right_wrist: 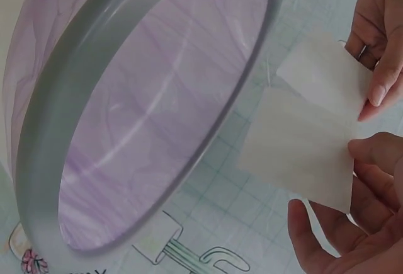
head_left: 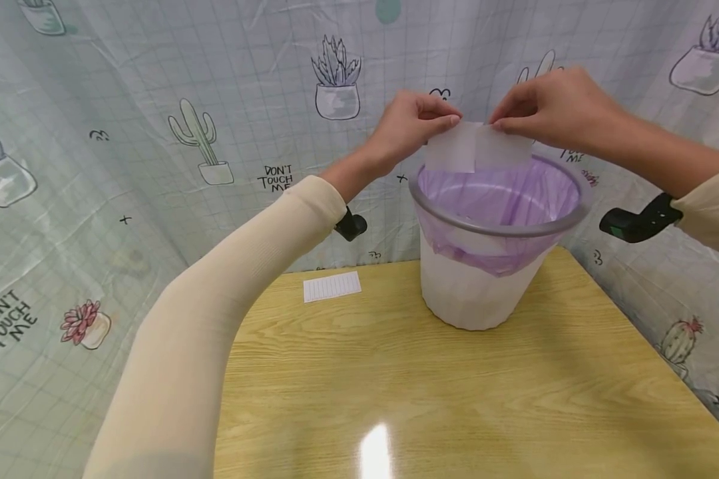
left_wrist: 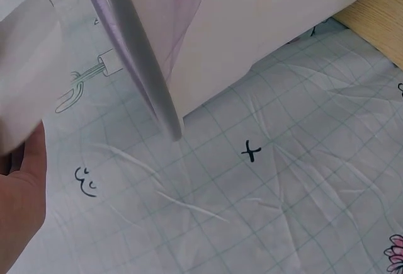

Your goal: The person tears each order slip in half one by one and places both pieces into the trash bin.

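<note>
Two bare hands are raised above a white bin (head_left: 473,296) with a grey rim and a purple plastic liner (head_left: 491,189). My left hand (head_left: 404,130) pinches the top edge of a thin white paper (head_left: 449,150) between thumb and fingers. Close beside it, my right hand (head_left: 557,106) pinches the same top edge farther right. The paper hangs in front of the bin's far rim. In the right wrist view the paper (right_wrist: 302,142) shows two sections with a notch between their lower edges; whether they are still joined I cannot tell.
A small white ruled slip (head_left: 332,287) lies on the wooden table (head_left: 359,359), left of the bin near the back edge. A printed plant-pattern curtain (head_left: 263,80) hangs behind and at both sides. Each wrist wears a black camera (head_left: 638,223).
</note>
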A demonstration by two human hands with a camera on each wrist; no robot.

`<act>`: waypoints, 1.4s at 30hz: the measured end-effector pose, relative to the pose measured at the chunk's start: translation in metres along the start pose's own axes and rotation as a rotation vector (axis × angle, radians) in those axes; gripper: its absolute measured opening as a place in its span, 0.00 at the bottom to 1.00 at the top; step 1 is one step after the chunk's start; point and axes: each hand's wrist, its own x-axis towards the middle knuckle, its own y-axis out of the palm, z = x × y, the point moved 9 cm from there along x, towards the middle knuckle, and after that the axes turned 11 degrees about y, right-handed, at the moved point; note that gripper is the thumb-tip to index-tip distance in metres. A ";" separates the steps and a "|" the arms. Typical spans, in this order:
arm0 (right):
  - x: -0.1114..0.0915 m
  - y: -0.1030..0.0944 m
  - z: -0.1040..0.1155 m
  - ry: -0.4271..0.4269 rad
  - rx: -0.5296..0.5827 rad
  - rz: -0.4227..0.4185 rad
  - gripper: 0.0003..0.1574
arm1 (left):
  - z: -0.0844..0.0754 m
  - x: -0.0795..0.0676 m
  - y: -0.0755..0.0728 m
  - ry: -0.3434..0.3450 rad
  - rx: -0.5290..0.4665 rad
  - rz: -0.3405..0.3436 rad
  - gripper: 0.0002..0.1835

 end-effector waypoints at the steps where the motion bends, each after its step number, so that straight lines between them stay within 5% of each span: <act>1: 0.000 0.001 0.000 0.001 0.000 0.001 0.18 | 0.000 0.000 0.001 0.000 -0.015 0.005 0.11; 6: -0.001 0.003 0.003 -0.012 0.009 0.007 0.19 | 0.004 -0.002 0.001 -0.010 -0.108 0.011 0.12; 21: -0.004 0.016 0.013 -0.027 0.047 0.065 0.16 | 0.018 -0.026 -0.021 0.022 -0.103 0.000 0.10; 28: -0.018 0.028 0.042 -0.115 0.073 0.092 0.13 | 0.029 -0.049 -0.036 0.037 -0.104 -0.010 0.11; 42: -0.053 0.063 0.100 -0.337 0.323 0.135 0.08 | 0.051 -0.108 -0.060 0.008 -0.048 0.003 0.12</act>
